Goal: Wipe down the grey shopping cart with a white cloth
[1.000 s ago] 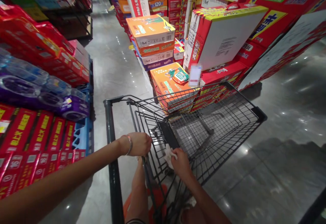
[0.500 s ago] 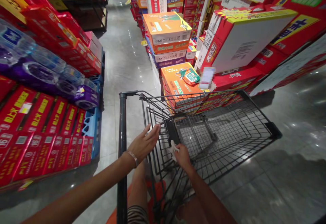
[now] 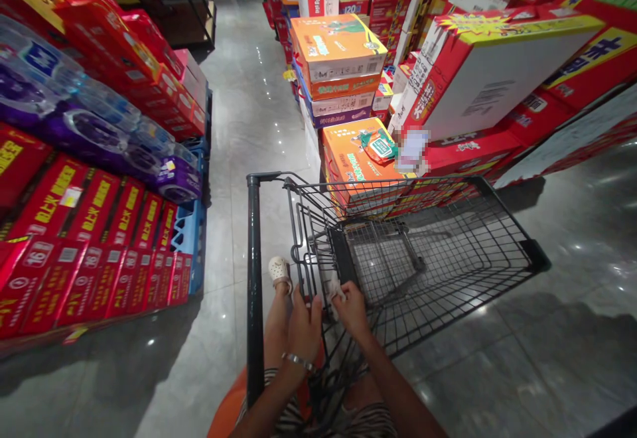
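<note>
Left hand [image 3: 305,328] drawn back, grip unclear; right hand [image 3: 352,312] pinches white wad [image 3: 335,287] (glossy grey floor [image 3: 226,332] below; cartons [image 3: 343,43] stacked alongside)

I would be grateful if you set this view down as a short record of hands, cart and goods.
left hand: beside the cart's inner bars; contact unclear
right hand: grip closed on a crumpled white tissue
bracelet: on the left wrist
cart: dark wire basket, dark handle
beyond the cart: stacked orange boxes
picture left: red boxes, with purple packs above
floor: grey, glossy
</note>
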{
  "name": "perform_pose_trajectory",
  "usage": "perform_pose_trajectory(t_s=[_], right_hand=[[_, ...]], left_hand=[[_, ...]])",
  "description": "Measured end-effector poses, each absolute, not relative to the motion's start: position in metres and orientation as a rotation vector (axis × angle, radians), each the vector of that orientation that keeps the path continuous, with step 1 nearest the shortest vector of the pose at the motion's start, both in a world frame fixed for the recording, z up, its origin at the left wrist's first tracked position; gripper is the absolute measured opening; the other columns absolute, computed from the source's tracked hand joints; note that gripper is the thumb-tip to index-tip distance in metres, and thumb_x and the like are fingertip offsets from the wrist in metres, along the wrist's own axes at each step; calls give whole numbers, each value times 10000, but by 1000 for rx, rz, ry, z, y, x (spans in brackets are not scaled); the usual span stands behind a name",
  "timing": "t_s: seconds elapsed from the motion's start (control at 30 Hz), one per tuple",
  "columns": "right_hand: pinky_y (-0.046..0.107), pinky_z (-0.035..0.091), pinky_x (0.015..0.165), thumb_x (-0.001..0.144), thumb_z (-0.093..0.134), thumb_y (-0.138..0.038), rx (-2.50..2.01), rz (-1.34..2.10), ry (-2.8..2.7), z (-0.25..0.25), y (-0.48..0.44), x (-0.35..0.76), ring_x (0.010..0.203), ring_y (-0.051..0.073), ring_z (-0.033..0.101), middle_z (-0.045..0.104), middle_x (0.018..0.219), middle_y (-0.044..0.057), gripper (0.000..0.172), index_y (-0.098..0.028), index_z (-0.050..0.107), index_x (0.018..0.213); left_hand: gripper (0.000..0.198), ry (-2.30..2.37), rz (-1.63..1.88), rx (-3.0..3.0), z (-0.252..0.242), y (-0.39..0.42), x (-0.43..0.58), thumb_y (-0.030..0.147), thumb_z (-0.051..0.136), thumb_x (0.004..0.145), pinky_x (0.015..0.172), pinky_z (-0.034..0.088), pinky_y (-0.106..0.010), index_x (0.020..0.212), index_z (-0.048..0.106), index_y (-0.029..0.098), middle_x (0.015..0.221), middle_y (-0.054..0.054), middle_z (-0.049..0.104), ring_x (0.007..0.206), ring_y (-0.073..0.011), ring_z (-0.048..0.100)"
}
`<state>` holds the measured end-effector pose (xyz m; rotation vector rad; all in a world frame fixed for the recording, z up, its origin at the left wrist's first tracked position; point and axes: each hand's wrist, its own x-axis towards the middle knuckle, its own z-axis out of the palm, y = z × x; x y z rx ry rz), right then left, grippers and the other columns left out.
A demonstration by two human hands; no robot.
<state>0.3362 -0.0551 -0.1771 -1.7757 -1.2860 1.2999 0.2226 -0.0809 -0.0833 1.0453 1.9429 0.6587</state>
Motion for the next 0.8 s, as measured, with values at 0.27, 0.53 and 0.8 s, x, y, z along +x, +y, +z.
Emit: perform_pose_trajectory(t_s=[0.27,0.53,0.8], right_hand=[[204,366,552,665,480,-75,-2051,1246,-1489,-192,-42,347,630,138,578,608,646,18,124,-198,482,658],[217,366,550,691,484,-77,-2054,1256,-1554,-197,-40,351,666,170,622,665,703,78,107,-172,532,689],[197,352,523,676,499,-82,-2069,1251,-1503,-200,-43,337,627,143,604,638,628,29,124,-191,501,616]], left_hand=[[327,2004,489,1005,-69,-68,227,71,364,816,605,500,-260,1130,321,150,780,-45,640,664,-163,657],[346,1960,522,1073,-75,-67,222,-2,376,748,634,505,-255,1015,291,201,765,-22,633,698,-151,655],[295,1803,548,981,-75,-68,200,90,395,735,693,538,-278,993,326,214,836,-25,635,771,-161,660]])
